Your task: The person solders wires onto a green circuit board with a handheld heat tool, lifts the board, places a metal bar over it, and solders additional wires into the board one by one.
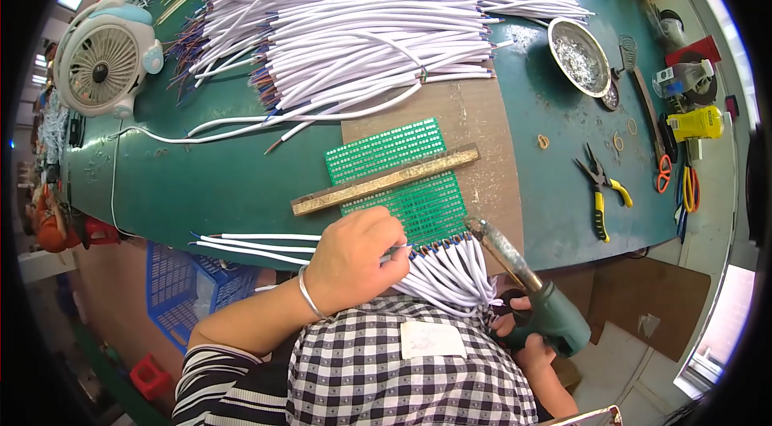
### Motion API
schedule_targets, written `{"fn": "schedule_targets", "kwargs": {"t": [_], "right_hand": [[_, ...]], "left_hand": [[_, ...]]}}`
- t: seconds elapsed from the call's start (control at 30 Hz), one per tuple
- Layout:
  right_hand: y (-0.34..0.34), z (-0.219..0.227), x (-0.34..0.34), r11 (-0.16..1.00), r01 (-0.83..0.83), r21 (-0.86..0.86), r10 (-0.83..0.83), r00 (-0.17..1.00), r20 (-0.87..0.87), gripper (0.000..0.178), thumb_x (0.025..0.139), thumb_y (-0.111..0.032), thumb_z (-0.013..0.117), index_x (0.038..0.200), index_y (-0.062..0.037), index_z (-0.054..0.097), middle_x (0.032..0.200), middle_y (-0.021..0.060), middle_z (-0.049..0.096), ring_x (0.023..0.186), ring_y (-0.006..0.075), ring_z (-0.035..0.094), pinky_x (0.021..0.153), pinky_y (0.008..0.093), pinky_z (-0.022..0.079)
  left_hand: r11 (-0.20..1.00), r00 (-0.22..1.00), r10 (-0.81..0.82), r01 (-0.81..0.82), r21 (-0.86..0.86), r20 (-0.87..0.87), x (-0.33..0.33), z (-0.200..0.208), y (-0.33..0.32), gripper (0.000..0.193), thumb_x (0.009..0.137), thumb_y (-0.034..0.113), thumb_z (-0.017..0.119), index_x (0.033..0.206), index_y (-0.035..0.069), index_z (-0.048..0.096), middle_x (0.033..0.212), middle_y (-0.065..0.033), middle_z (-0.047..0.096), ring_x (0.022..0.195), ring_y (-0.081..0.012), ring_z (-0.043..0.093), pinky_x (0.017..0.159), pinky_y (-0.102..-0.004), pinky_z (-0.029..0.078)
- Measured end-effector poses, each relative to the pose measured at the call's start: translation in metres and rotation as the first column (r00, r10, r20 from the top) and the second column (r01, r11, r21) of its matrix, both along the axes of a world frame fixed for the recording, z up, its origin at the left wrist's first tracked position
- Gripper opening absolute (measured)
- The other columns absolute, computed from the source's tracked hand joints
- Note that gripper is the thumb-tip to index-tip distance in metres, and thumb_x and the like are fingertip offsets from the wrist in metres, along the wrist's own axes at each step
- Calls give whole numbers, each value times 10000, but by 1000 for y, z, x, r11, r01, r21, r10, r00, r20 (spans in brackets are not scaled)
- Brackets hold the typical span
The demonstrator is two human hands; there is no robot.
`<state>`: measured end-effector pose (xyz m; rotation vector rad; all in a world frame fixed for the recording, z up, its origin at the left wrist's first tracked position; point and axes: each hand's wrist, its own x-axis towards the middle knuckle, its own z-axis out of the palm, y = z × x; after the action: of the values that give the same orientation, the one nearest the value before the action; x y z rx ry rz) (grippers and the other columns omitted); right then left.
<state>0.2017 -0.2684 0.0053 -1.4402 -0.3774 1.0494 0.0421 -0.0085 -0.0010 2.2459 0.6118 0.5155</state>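
Note:
My left hand (359, 255), its fingers pinched together, holds a thin wire end of a white cable at the near edge of a green circuit board (384, 142). Several white cables (253, 247) stretch out left from under this hand. Along the board's near right edge, a row of cables (450, 273) joins it by their ends and droops toward my lap. My right hand (523, 333) is wrapped round a dark green soldering gun (555, 317); its metal barrel points up-left, the tip close to the board's right corner. Across the board lies a worn metal bar (386, 179).
A big pile of white cables (378, 32) covers the far table. On the left stands a fan (104, 64). To the right are a metal bowl of solder bits (579, 57), pliers (599, 189), scissors (663, 172) and a yellow bottle (696, 123). A blue basket (181, 289) sits below the table's left edge.

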Motion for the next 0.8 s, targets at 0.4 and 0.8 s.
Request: {"fn": "schedule_targets", "kwargs": {"t": [0.4,0.8], "right_hand": [[0,3,3,985,-150,-90,156,986,64,793,796,-626,593,1222,29,457,766,102,599,772,236,601,768,359,486],[-6,4,6,991,-132,-27,134,988,82,384,803,-262,616,983,76,594,722,123,642,689,221,643,713,335,533]], "left_hand": [[991,995,-40,52,123,-96,10,7,-2,109,609,50,626,689,68,554,646,-71,542,587,-263,552,517,-367,443],[999,999,-35,35,17,18,-4,-1,-4,144,662,40,675,780,42,593,753,-108,578,684,-281,582,618,-363,486]]}}
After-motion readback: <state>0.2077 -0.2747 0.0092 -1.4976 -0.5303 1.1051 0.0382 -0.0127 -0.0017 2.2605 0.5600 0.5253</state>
